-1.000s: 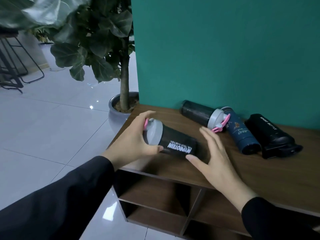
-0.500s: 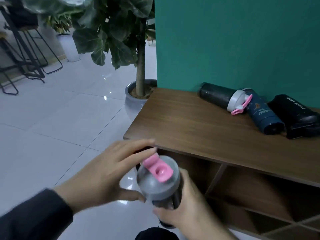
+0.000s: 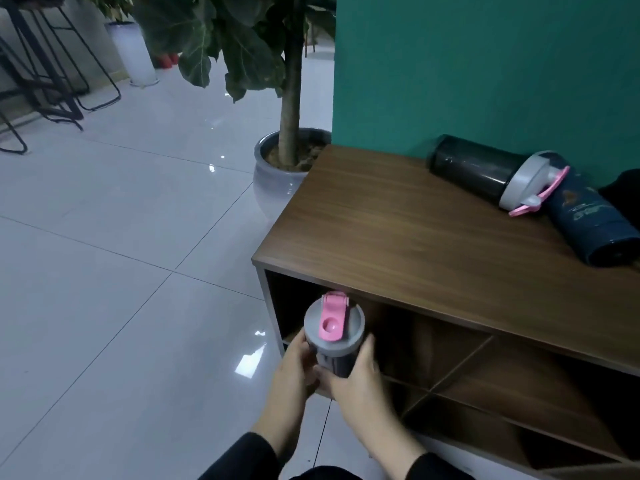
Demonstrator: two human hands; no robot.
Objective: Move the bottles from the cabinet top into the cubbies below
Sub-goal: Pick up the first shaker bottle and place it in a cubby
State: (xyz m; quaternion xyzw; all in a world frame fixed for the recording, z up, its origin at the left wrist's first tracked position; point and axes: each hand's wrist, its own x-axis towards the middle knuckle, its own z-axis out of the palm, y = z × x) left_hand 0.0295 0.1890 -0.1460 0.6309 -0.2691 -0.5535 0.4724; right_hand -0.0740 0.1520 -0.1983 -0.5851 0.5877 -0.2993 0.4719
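Both hands hold a dark shaker bottle (image 3: 334, 336) with a grey lid and pink flip cap, upright, in front of the top-left cubby (image 3: 294, 306) of the wooden cabinet (image 3: 398, 230). My left hand (image 3: 294, 372) wraps its left side and my right hand (image 3: 360, 375) wraps its right side. On the cabinet top lie another dark shaker bottle (image 3: 485, 171) with a grey and pink lid, a navy bottle (image 3: 588, 226) beside it, and a black bottle (image 3: 623, 188) cut off at the right edge.
A teal wall (image 3: 485, 64) stands behind the cabinet. A potted tree in a grey pot (image 3: 277, 178) sits by the cabinet's left end. Glossy floor tiles (image 3: 121, 271) spread left, with black stools (image 3: 45, 81) far back. More cubbies (image 3: 502, 393) open to the right.
The bottle was lifted off the cabinet top, turned upright and brought down in front of the top-left cubby. My view shifted left and lower.
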